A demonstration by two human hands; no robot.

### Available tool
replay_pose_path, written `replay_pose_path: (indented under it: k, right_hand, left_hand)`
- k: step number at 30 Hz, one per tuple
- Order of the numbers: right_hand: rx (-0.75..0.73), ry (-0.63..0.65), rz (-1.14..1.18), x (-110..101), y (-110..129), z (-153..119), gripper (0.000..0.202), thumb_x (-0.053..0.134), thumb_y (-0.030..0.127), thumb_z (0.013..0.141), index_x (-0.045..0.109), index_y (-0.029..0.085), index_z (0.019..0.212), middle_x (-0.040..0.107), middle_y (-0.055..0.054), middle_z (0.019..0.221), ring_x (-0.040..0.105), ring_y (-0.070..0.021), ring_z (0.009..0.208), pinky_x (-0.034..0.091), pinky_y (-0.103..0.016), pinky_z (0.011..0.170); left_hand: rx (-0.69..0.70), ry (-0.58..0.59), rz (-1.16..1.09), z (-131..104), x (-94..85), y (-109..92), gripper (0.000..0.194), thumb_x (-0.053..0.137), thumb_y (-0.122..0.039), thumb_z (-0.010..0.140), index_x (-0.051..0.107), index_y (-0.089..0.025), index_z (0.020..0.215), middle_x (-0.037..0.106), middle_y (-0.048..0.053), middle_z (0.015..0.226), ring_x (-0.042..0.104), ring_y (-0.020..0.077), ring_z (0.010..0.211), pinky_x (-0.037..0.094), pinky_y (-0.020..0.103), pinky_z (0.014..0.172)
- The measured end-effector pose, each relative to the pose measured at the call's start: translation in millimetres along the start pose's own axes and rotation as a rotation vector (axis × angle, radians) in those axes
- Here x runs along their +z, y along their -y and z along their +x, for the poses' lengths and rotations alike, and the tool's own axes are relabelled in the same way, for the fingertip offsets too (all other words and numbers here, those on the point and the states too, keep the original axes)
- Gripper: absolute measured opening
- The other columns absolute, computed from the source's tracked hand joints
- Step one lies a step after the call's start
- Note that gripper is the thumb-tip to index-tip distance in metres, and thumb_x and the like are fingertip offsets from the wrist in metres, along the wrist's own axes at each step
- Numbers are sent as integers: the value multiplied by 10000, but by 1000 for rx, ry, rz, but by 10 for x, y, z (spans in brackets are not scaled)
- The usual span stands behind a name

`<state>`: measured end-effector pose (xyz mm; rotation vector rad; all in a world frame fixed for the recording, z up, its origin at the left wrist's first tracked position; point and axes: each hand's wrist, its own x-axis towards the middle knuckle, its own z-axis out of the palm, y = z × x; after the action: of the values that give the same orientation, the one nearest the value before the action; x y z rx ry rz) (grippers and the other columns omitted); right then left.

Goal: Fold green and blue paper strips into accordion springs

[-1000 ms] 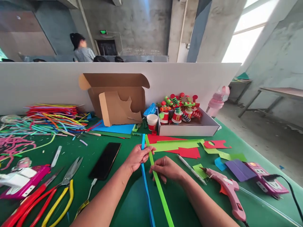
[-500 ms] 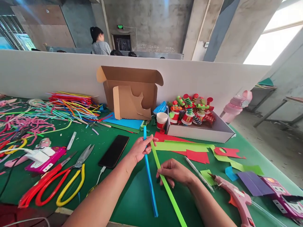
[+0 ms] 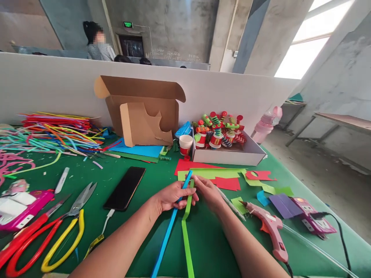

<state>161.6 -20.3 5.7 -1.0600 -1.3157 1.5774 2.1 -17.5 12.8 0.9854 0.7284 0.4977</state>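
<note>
Now right hand point(image 3: 210, 193), grip unclear, has moved beside left hand point(image 3: 170, 196) holding two strips point(image 3: 170, 227)

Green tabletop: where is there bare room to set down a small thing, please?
One bare patch lies between the smartphone and the left hand; another lies between the green paper strip and the right forearm. It is crowded far left, with pipe cleaners, and right, around the hot glue gun.

Blue strip point(image 3: 169, 227), lime-green strip point(image 3: 186, 237).
</note>
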Motion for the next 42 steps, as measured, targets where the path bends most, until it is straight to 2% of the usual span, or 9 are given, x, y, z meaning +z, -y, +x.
replay_pose_path:
  k: [6,12,16,21,23,27,32,36,42]
  right_hand:
    - [15,14,140,76,0,-12,421,729,569,676,682,160,761,527,41,515,378,-65,360,433,-247,390]
    - [-429,-417,501,-210,434,-136,292,741,469,715,580,226,690,598,29,682,590,-107,642,544,-257,660]
    - [-535,-411,511,-488,937,-613,157,663,313,831,571,224,741,432,92,555,316,-26,375,373,-117,376]
    - [-669,-382,466,-613,1383,-1147,66,559,276,903,618,248,900,349,129,475,58,-23,298,148,-124,241]
    - [-494,-280,309,-526,1318,-1118,96,559,275,891,613,240,961,383,135,458,66,-17,275,121,-137,239]
    - [-19,-102,-229,-145,717,-698,150,525,324,887,541,204,799,610,40,589,434,-76,351,351,-198,357]
    - [-60,-222,-1063,82,157,-352,78,637,203,822,588,179,766,677,-57,839,635,-193,819,455,-282,711]
    - [-92,-293,-1161,-377,332,-617,187,558,317,893,613,194,1024,657,-87,1036,627,-196,901,455,-298,776]
    - [42,-307,-1472,-1322,494,-1308,238,581,448,807,630,218,845,656,-62,834,618,-210,751,436,-301,652]
  left_hand:
    - [-28,-23,15,49,45,53,395,791,-497,631,677,-149,780,654,25,610,372,35,338,153,189,333]
    - [29,-35,103,17,-3,34,371,791,-472,645,733,-108,686,673,82,598,454,69,418,290,208,398]
    - [185,-224,-124,-7,-190,-48,311,801,-419,656,734,-126,738,680,79,613,600,138,548,438,229,516]
    - [396,-454,-355,-61,-477,-180,214,715,-298,769,693,-119,885,566,-14,511,522,101,447,448,218,465]
    - [438,-471,-351,-85,-520,-197,194,692,-283,787,658,-128,898,517,-42,480,481,90,422,414,199,427]
    - [386,-385,-197,-91,-458,-142,206,689,-325,782,567,-159,779,498,-52,457,466,92,409,395,191,409]
    - [216,-240,-50,-58,-325,-33,294,716,-401,740,544,-163,757,566,-23,491,470,90,394,396,194,392]
    - [168,-219,-10,-54,-287,-24,336,748,-419,695,559,-151,766,603,-5,517,474,85,384,393,191,373]
    - [151,-222,3,-9,-259,-20,327,731,-416,692,553,-152,769,596,-3,482,455,88,349,378,195,342]
